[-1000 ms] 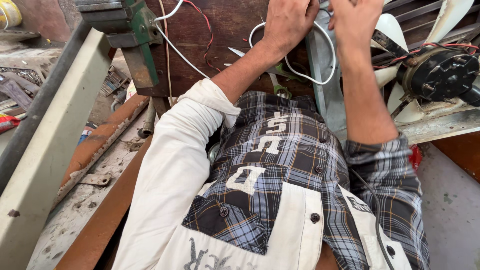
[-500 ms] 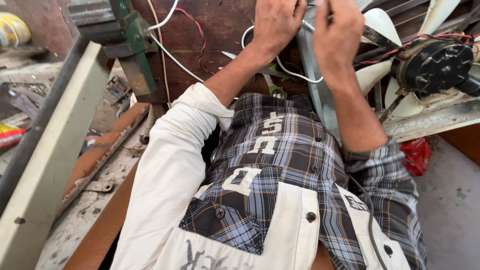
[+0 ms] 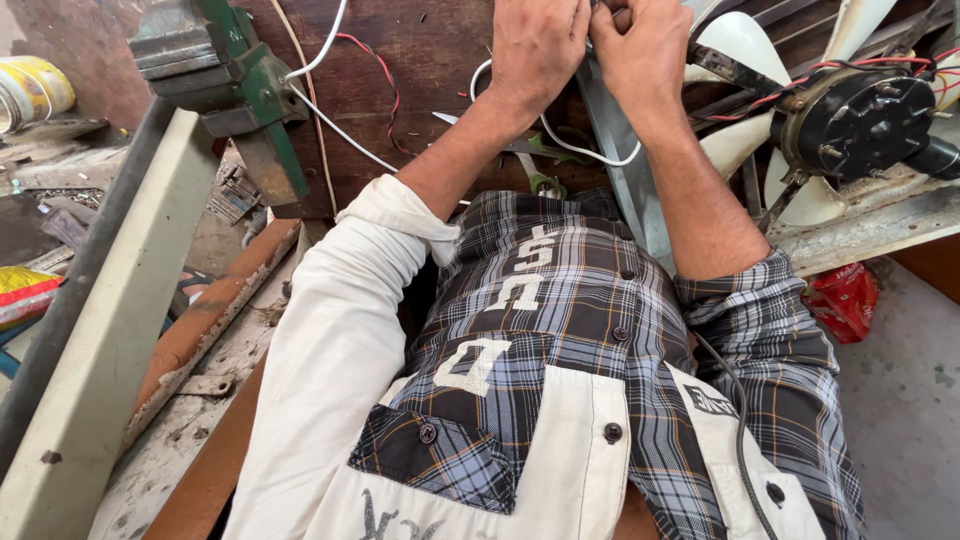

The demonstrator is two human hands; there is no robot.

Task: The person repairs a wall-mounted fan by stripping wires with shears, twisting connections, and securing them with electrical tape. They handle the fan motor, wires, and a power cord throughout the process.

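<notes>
Both hands meet at the far edge: the left hand (image 3: pixel 540 45) and right hand (image 3: pixel 645 50) are clamped together on the grey metal strip (image 3: pixel 625 180) running near-to-far beneath them.

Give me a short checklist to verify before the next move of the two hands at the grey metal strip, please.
1. Both hands on the grey metal strip: ok; left hand and right hand meet at its top.
2. What the fingers pinch: cannot tell, cut by the frame edge.
3. Thin white wire free of the hands: cannot tell; it loops just under the wrists.
4. Black round fan motor apart from the hands: ok.
5. Green bench vise out of the way: ok, far left.
</notes>
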